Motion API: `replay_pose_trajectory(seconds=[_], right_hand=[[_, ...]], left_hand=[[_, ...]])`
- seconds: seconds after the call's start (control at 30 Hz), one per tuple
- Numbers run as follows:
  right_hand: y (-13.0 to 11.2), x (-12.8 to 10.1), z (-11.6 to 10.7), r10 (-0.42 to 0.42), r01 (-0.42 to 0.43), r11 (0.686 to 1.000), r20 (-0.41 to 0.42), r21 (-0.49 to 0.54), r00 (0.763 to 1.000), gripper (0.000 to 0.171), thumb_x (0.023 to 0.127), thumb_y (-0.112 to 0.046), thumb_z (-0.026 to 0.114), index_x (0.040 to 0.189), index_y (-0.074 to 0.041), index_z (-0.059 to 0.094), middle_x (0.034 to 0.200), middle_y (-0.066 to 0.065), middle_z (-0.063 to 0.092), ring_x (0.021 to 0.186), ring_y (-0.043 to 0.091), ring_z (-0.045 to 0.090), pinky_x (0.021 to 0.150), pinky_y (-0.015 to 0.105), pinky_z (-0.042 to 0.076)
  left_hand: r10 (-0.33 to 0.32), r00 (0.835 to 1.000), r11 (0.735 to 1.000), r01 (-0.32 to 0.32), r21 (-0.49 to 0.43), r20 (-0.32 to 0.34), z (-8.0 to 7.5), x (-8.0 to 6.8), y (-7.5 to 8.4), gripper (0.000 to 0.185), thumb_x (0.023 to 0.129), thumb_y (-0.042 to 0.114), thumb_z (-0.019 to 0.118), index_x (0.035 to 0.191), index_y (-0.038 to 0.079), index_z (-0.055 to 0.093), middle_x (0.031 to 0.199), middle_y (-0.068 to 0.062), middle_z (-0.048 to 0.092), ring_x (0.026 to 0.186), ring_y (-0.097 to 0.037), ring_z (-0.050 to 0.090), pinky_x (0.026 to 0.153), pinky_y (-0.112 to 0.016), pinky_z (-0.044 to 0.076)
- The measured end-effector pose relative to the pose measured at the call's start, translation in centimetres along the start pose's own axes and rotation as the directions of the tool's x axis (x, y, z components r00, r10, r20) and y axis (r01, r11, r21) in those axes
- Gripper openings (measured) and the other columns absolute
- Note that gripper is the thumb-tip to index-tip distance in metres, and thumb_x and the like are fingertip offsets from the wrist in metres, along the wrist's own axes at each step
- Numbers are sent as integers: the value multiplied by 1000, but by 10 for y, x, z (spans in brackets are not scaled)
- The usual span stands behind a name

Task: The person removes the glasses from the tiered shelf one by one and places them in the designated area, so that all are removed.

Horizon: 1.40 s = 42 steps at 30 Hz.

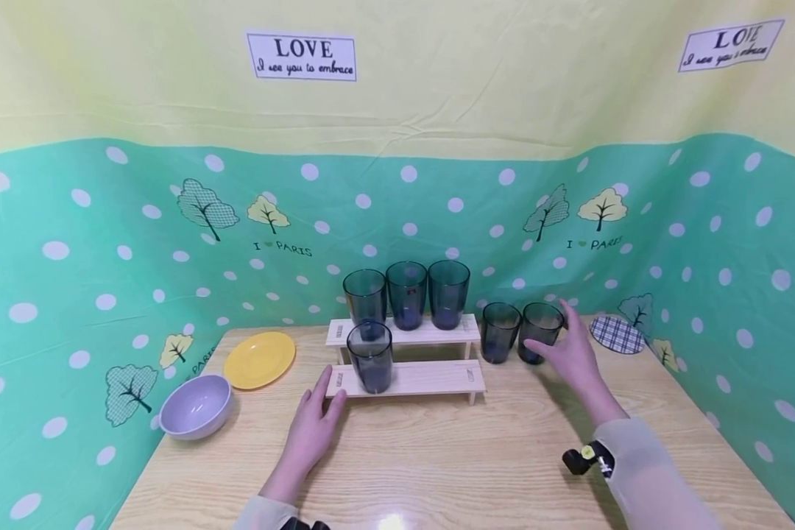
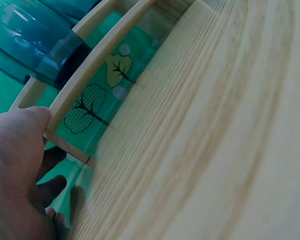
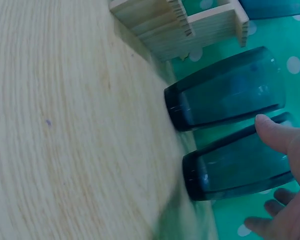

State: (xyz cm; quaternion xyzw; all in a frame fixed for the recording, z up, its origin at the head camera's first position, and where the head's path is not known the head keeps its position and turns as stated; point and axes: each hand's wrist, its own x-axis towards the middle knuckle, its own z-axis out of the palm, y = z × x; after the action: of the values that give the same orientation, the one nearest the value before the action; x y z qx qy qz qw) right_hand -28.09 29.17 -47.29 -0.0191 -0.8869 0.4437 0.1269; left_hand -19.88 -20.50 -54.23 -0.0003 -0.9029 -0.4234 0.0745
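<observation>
My right hand (image 1: 570,353) reaches, fingers spread, for the rightmost cup (image 1: 539,331) on the worktop (image 1: 437,456), right of the rack (image 1: 407,379); next it must close round it. My left hand (image 1: 314,427), relaxed, steadies the rack's near-left corner.

light wooden table (image 1: 437,464), green polka-dot backdrop (image 1: 73,243) with trees, yellow upper wall (image 1: 470,66), love signs (image 1: 301,56)

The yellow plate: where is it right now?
In the head view the yellow plate lies on the table's far left, between the purple bowl and the wooden step rack.
</observation>
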Motion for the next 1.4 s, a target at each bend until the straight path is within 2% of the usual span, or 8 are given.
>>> replay_pose_trajectory(seconds=[0.13, 0.3, 0.57, 0.7, 0.87, 1.03, 1.27, 1.4], right_hand=[[-7, -7, -7, 1, -1, 1000, -19, -8, 1000, 127, 93, -30, 93, 179, -14, 1, 178, 34, 11, 156, 66, 22, 119, 83, 26], [-18, -15, -12, -19, 17, 999, -61, -31, 998, 125, 92, -34, 94, 179, -14, 5, 176, 34, 18, 155, 64, 26, 119, 83, 29], [-44, -29, -14, -74, 72, 997, -93, -24, 993, 124, 91, -31, 96, 179, -15, 9, 179, 30, 15, 159, 60, 23, 123, 79, 27], [-60, -36, -13, -103, 103, 995, -95, -13, 990, 125, 89, -31, 97, 179, -19, 11, 179, 30, 14, 160, 60, 19, 122, 81, 25], [-78, -45, -9, -124, 124, 992, -92, -1, 988, 123, 90, -34, 96, 180, -23, 12, 179, 28, 17, 163, 57, 12, 121, 84, 23], [-93, -52, -1, -140, 143, 990, -83, 23, 987, 122, 90, -36, 96, 179, -28, 13, 180, 23, 19, 162, 55, 22, 122, 81, 27], [-110, -57, 16, -194, 197, 978, -61, 61, 979, 119, 90, -29, 97, 179, -33, 17, 179, 19, 22, 163, 50, 24, 124, 78, 27], [-119, -60, 25, -205, 207, 975, -39, 85, 978, 118, 90, -30, 96, 178, -33, 18, 180, 14, 22, 163, 45, 26, 125, 75, 28]], left_hand=[[-6, 1000, 1000, 6, -4, 2, 0, 1, 0, 72, 117, 52, 52, 176, 16, 31, 173, -26, 37, 158, -64, 23, 123, -79, 24], [-6, 1000, 1000, 7, -7, 3, 0, 1, 0, 72, 117, 51, 52, 176, 16, 32, 174, -24, 37, 158, -63, 22, 124, -79, 24], [8, 1000, 1000, -8, -7, -5, 0, 1, 0, 71, 117, 50, 52, 175, 15, 32, 172, -25, 39, 157, -64, 24, 124, -79, 24], [8, 1000, 1000, -8, -9, -10, 0, 1, 1, 71, 117, 50, 53, 175, 15, 33, 172, -24, 40, 157, -64, 24, 124, -78, 24], [6, 1000, 1000, -6, -10, -4, 0, 1, 1, 71, 117, 50, 53, 175, 15, 33, 173, -23, 39, 157, -64, 23, 124, -78, 24], [6, 1000, 1000, -6, -6, -4, 0, 2, 0, 72, 117, 50, 53, 176, 15, 32, 173, -23, 38, 157, -65, 23, 124, -79, 23], [-4, 1000, 1000, 4, -11, 8, 1, 3, -1, 73, 116, 51, 53, 176, 16, 30, 174, -21, 37, 159, -62, 22, 126, -77, 22], [-1, 1000, 1000, 1, -7, 7, 1, 3, 0, 72, 117, 51, 52, 176, 16, 31, 174, -22, 37, 158, -63, 22, 125, -78, 23]])
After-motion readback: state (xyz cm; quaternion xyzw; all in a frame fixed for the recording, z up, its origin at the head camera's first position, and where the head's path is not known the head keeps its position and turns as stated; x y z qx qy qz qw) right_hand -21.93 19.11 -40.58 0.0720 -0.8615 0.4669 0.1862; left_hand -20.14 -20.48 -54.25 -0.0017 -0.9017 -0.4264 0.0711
